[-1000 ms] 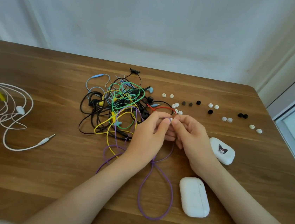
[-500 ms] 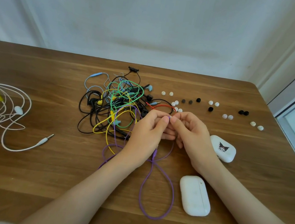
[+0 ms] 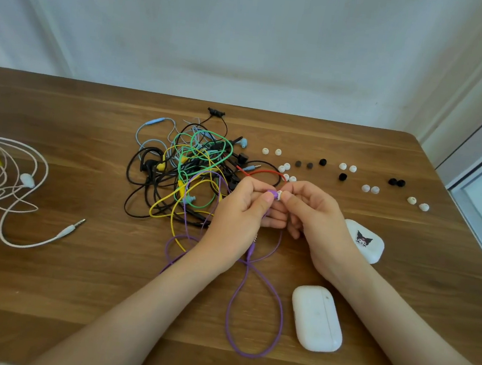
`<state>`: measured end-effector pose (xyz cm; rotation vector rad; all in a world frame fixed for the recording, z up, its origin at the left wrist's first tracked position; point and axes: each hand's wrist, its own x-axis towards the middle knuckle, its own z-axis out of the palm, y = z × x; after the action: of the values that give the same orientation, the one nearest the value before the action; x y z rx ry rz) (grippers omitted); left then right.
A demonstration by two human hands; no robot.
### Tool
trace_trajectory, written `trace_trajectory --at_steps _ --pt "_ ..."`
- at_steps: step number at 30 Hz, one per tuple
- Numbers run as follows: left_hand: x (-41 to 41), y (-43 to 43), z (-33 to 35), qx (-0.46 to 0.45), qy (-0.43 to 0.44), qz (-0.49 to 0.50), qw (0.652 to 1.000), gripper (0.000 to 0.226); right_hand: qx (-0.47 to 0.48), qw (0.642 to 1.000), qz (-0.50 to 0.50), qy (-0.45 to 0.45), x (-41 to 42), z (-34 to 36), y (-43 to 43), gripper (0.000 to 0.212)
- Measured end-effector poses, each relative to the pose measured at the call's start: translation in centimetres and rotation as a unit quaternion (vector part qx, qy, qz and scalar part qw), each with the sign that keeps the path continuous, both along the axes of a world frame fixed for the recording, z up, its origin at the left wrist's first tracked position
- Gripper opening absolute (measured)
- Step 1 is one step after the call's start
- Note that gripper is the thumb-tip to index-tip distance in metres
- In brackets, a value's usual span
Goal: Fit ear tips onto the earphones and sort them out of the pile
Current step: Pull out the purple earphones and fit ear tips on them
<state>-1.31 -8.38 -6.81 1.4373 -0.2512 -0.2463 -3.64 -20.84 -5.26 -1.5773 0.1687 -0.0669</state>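
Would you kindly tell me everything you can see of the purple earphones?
The purple earphones are a thin, rubbery-looking cord with a small bud. The left hand pinches the bud while the right hand holds a white tip against its end. The cord trails out of the pile, one long loop lying on the table nearer the camera; its plug shows below the left hand.

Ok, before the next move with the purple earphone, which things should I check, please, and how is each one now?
1. The left hand grips the purple earbud: ok.
2. The right hand pinches the white ear tip against the earbud: ok.
3. The tip is fully seated: cannot tell, the fingers hide the joint.
4. The purple cable is free of the pile: not ok, it threads through the tangle.
5. The spare ear tips lie on the table: ok.
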Motion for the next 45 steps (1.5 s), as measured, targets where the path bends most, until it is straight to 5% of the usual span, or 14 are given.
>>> trace_trajectory --at_steps 27,34,39,45 --pt "0.0 0.2 0.3 0.016 0.005 -0.031 0.999 0.026 -0.029 0.998 0.029 -0.051 0.0 -0.1 -0.6 0.004" --pt "0.0 0.4 0.0 0.039 0.002 -0.037 0.999 0.022 -0.039 0.998 0.016 -0.054 -0.1 -0.3 -0.8 0.021" --pt "0.1 0.4 0.4 0.018 0.017 -0.014 1.0 0.02 -0.148 0.987 0.017 -0.063 -0.2 -0.1 -1.1 0.022" --pt "0.2 0.7 1.7 -0.058 0.007 0.019 0.998 0.024 -0.346 0.932 0.078 -0.081 -0.1 -0.8 -1.3 0.042"
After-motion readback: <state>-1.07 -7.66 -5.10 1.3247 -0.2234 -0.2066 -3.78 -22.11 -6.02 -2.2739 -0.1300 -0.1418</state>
